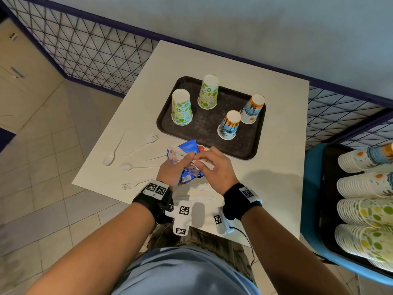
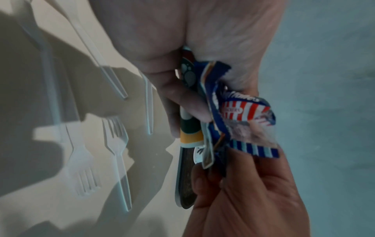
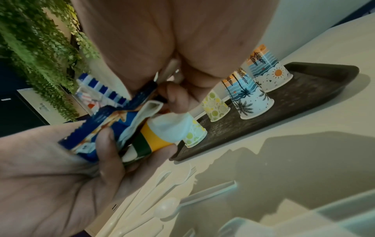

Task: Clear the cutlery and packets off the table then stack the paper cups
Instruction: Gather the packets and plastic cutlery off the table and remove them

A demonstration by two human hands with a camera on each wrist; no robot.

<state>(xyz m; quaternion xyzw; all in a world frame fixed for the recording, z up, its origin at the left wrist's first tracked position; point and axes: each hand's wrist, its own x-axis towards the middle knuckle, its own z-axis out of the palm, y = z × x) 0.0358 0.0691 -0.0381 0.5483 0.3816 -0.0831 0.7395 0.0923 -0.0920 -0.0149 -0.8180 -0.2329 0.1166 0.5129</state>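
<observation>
Above the white table [image 1: 276, 145], near its front edge, both hands meet over a crumpled bundle of packets [image 1: 187, 177], blue with red and white stripes. My left hand [image 1: 176, 167] grips the bundle [image 2: 243, 112] from the left. My right hand [image 1: 212, 165] pinches the packets [image 3: 113, 125] from the right. White plastic spoons [image 1: 109, 159] and forks [image 1: 152, 139] lie scattered on the table to the left, with more forks [image 1: 200, 187] under my wrists. Two citrus cups [image 1: 181, 107] and two beach cups [image 1: 229, 125] stand upside down on a dark tray [image 1: 204, 133].
A blue chair [image 1: 310, 188] at the right holds a black tray with rows of stacked paper cups [image 1: 365, 188] lying on their sides. A wire mesh fence [image 1: 95, 54] runs behind and to the left of the table. Tiled floor lies to the left.
</observation>
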